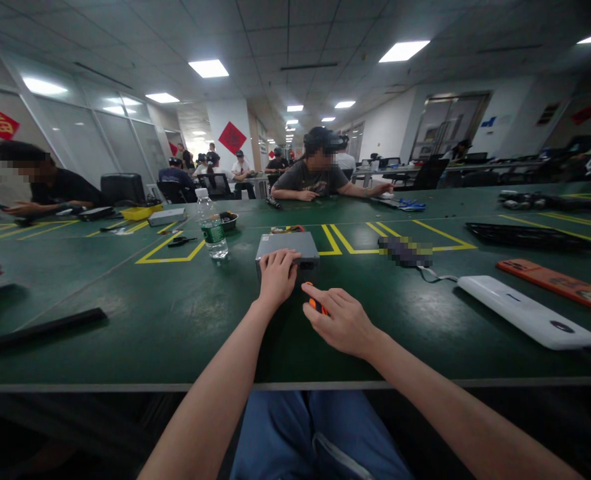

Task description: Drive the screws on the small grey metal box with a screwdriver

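A grey metal box (295, 245) sits on the green table (175, 313) in front of me. My left hand (277, 275) lies on its near top edge, fingers curled over it. My right hand (339, 319) is just to the right and nearer to me, closed around a small orange-handled tool (316, 305) whose tip points at the box's near face. Most of the tool is hidden by my fingers.
A water bottle (212, 229) stands left of the box. A white flat device (525, 311) with a cable and an orange case (555, 284) lie right. A black bar (48, 328) lies left. Other people sit across and at far left.
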The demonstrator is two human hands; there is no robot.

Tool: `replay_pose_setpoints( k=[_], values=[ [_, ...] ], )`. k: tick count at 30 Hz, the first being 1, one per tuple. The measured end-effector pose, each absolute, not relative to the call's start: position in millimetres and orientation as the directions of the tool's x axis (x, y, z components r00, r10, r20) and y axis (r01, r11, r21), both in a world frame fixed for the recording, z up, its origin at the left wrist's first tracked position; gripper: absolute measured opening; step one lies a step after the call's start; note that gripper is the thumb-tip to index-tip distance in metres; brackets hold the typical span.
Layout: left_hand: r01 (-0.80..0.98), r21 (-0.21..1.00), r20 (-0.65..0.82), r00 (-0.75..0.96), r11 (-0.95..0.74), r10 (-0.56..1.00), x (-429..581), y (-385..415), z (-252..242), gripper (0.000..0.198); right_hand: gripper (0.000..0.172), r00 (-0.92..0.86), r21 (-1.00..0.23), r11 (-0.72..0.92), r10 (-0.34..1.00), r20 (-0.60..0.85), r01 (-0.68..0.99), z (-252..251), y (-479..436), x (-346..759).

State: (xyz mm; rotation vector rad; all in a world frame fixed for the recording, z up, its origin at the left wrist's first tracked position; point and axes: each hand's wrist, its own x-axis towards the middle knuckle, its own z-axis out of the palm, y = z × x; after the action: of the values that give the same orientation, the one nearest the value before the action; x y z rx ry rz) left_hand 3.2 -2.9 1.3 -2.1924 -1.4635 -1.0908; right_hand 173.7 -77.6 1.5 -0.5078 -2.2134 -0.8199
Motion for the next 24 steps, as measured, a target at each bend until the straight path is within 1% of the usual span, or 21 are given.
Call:
replay_pose_setpoints(
  k=[2,6,10,13,15,18,21,22,24],
  values=[
    [0.882,0.164,0.72,0.199,-0.442,0.664,3.3,-3.4,1.7,0.026,0.014,-0.674,0.411,0.731,0.09,0.733,0.544,0.8,-75.7,174.9],
    [0.881,0.165,0.726,0.197,-0.444,0.659,3.4,-3.6,1.5,0.026,0.005,-0.631,0.361,0.74,0.108,0.769,0.567,0.3,-75.7,175.8],
    [0.882,0.166,0.719,0.198,-0.441,0.666,3.3,-3.1,1.1,0.026,0.015,-0.646,0.33,0.775,0.129,0.752,0.539,1.4,-78.8,174.8],
    [0.883,0.163,0.721,0.199,-0.441,0.664,3.3,-2.8,1.0,0.026,0.02,-0.663,0.368,0.768,0.097,0.742,0.524,2.9,-79.9,175.5],
    [0.884,0.163,0.719,0.198,-0.439,0.666,3.3,-2.3,0.7,0.027,0.019,-0.636,0.374,0.748,0.083,0.767,0.549,4.0,-79.6,176.9],
    [0.884,0.164,0.717,0.198,-0.437,0.669,3.7,-1.6,0.4,0.027,0.014,-0.563,0.323,0.749,0.079,0.823,0.578,4.9,-78.4,179.2],
    [0.884,0.168,0.719,0.193,-0.437,0.668,4.0,-1.4,0.3,0.027,0.006,-0.569,0.292,0.779,0.099,0.816,0.554,4.0,-77.5,180.2],
    [0.884,0.17,0.719,0.191,-0.436,0.669,4.1,-1.6,0.4,0.027,0.006,-0.586,0.287,0.788,0.113,0.802,0.545,3.6,-77.7,180.2],
    [0.883,0.172,0.718,0.191,-0.436,0.67,4.0,-1.8,0.4,0.027,0.014,-0.614,0.266,0.804,0.15,0.775,0.532,2.9,-79.1,179.9]
  ],
)
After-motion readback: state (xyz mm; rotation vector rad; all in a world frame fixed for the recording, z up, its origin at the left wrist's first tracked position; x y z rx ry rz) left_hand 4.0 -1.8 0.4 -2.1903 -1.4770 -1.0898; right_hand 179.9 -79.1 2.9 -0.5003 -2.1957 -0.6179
